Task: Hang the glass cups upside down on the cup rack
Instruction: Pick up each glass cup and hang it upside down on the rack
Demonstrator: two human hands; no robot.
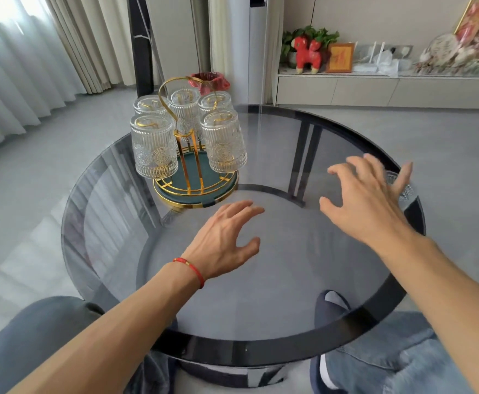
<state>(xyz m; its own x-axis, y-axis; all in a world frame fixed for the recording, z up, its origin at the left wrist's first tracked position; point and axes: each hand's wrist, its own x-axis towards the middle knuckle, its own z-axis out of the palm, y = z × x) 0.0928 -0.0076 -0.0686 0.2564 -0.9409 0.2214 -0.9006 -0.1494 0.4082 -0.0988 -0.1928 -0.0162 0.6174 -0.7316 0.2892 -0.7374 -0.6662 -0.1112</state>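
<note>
Both hands' fingers spread, right hand (366, 200) half-hiding a blurred glass cup (400, 184).

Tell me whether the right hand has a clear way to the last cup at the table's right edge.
Probably yes. The right hand hovers open just in front of the cup, which it partly hides, and nothing seems to lie between them; the rack stands well to the left.

Both arms reach forward; the left hand (223, 239) and right hand (367, 196) are spread wide, palms down, holding nothing.
</note>
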